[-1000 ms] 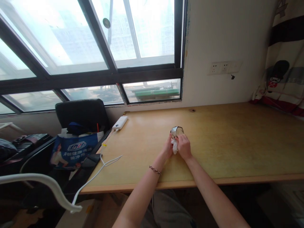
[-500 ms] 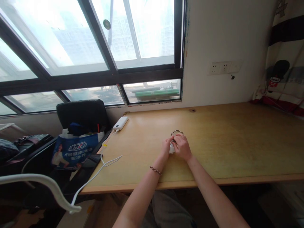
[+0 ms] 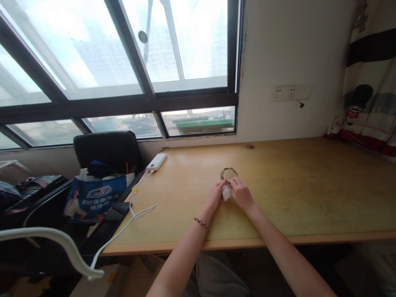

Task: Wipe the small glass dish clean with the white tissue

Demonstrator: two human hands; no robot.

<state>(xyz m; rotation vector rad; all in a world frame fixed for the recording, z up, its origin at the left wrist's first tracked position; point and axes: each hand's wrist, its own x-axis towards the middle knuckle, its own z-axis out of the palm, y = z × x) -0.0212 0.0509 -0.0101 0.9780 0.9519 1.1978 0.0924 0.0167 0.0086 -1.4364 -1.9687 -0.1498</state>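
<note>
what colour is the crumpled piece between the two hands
The crumpled piece is white, best seen in the head view, between the left hand and right hand.

A small, faceted, dark-edged holder (image 3: 229, 173), apparently glass, is held at its near side by the left hand (image 3: 217, 194) and right hand (image 3: 241, 194), a crumpled white wad (image 3: 227, 193) bunched between them.
</note>
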